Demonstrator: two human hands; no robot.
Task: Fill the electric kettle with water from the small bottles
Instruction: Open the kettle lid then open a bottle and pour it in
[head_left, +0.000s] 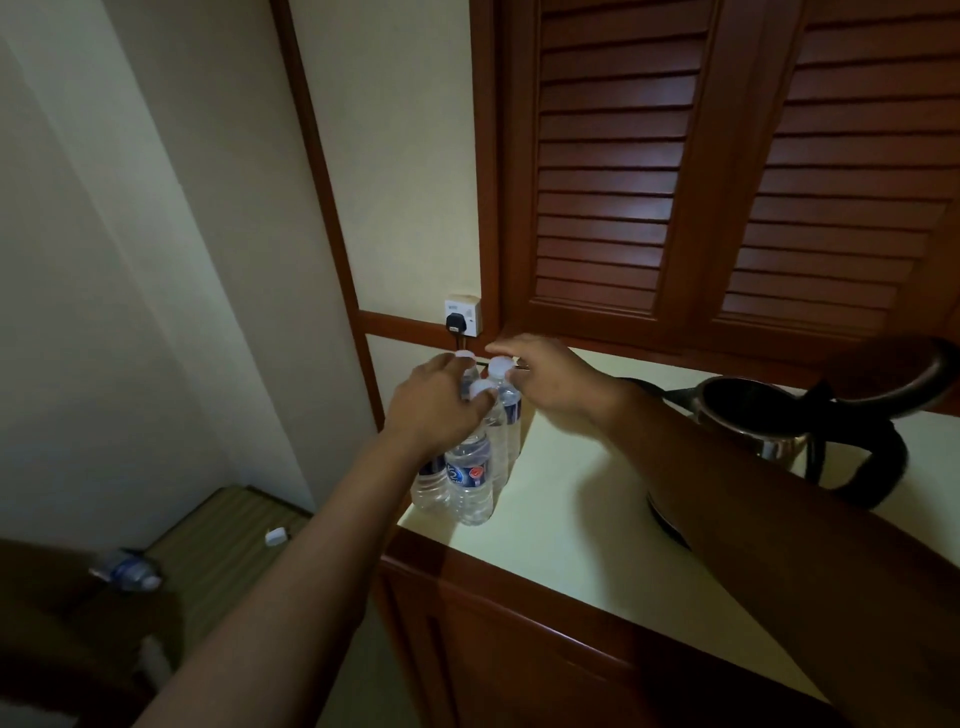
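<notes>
Several small clear water bottles (471, 480) with white caps and blue labels stand clustered at the left corner of the pale counter (566, 499). My left hand (436, 405) rests over their tops, its fingers curled around the neck of the front bottle. My right hand (545, 379) reaches in from the right, its fingertips at the white cap (501, 367) of a rear bottle. The steel electric kettle (769, 421) with a black handle stands open at the right, partly hidden behind my right forearm.
A wall socket (462, 316) with a black plug sits just behind the bottles. Louvred wooden doors (727, 171) rise behind the counter. Lower left, another bottle (127, 570) and a white cap (275, 536) lie on a striped surface.
</notes>
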